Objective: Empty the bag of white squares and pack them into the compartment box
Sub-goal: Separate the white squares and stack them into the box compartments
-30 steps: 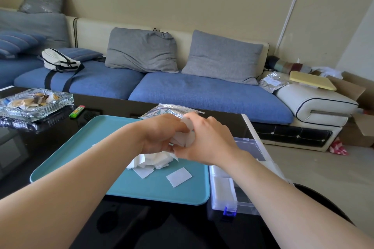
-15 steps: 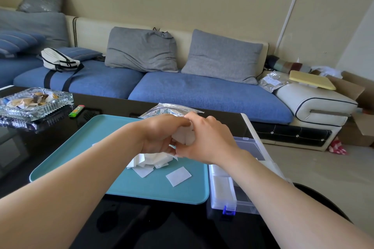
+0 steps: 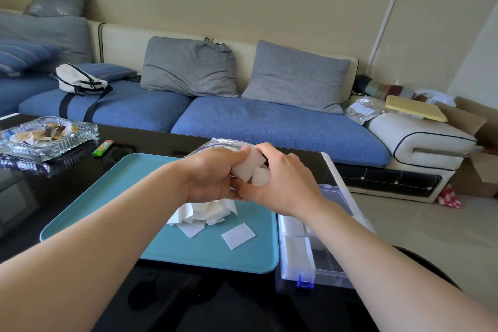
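My left hand (image 3: 213,175) and my right hand (image 3: 280,183) meet above the teal tray (image 3: 107,197), both gripping a small stack of white squares (image 3: 249,167) between them. A pile of white squares (image 3: 204,211) lies on the tray under my hands, with one loose square (image 3: 238,235) to its right. The clear plastic bag (image 3: 221,143) lies behind my hands at the tray's far edge. The clear compartment box (image 3: 323,259) stands open right of the tray, with white squares in its left compartments.
The black glass table (image 3: 32,197) also carries a glass ashtray (image 3: 45,135) and a green lighter (image 3: 102,148) at the far left. A blue sofa with grey cushions (image 3: 269,121) runs behind the table. Cardboard boxes (image 3: 479,170) sit on the floor at right.
The stack of squares has shifted in my hands and shows more above my fingers. Both hands stay in the same spot over the tray.
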Demonstrator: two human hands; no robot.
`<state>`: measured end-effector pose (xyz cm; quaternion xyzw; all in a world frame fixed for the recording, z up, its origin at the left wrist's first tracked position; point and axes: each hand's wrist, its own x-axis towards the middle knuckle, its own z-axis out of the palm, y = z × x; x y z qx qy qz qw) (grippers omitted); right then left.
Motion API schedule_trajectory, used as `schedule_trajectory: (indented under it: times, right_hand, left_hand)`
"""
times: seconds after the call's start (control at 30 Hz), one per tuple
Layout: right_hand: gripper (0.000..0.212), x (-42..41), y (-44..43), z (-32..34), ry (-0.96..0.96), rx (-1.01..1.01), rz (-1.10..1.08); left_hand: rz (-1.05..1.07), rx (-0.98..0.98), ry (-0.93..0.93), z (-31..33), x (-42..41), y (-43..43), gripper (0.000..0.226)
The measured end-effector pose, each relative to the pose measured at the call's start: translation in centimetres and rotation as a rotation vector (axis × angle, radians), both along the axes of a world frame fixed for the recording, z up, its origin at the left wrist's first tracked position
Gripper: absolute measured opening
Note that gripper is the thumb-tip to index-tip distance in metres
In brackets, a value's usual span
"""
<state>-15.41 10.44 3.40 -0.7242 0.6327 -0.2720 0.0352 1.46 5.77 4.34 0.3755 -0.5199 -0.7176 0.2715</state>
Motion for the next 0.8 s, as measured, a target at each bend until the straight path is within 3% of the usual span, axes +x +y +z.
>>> schedule_trajectory:
  times: [0.27, 0.4, 0.63, 0.8]
  right_hand:
    - [0.058, 0.1, -0.1, 0.0, 0.019, 0.003, -0.002]
    - [0.059, -0.1, -0.1, 0.0, -0.032, 0.017, 0.017]
    - [0.031, 0.0, -0.7, 1.1, -0.554, -0.017, -0.063]
    - [0.026, 0.3, -1.2, 1.0, -0.868, 0.094, -0.115]
  left_hand:
    - [-0.094, -0.065, -0.069, -0.1, 0.1, 0.0, 0.046]
    - [-0.016, -0.039, -0.087, -0.4, 0.1, -0.5, 0.042]
    - [0.131, -0.01, -0.103, -0.4, -0.1, -0.3, 0.032]
    - [0.136, -0.109, -0.128, -0.7, -0.7, -0.5, 0.034]
